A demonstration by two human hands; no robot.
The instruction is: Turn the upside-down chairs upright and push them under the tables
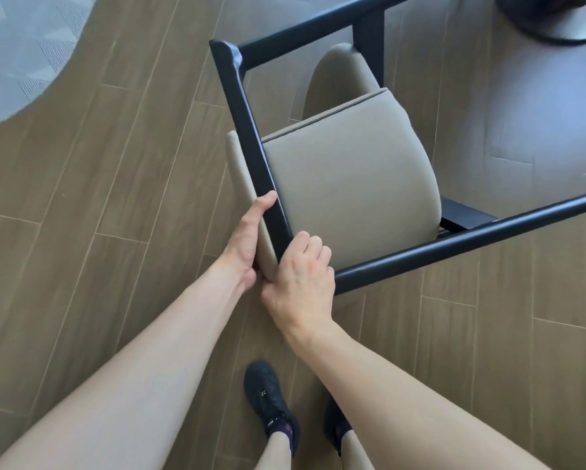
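Holding the chair by one corner of its dark frame, the person stood over it with both arms reaching down. The left hand was wrapped around the black bar, thumb on top, with the soft tan pad pressed against its palm. The right hand was curled tight over the corner where that bar met the long black rail. Both hands were closed on the chair, side by side and almost touching.

The chair was tipped over and seemed to be partly off the wooden floor, just in front of the person's shoes. A round table base showed at the top right, well apart from the hands.

The chair looked big and probably heavy. Its frame looked hard and stiff, so the bars were good places to grab. The cushion looked soft and squishy, so it might slip in a grip. Holding only one corner, the chair could swing or twist.
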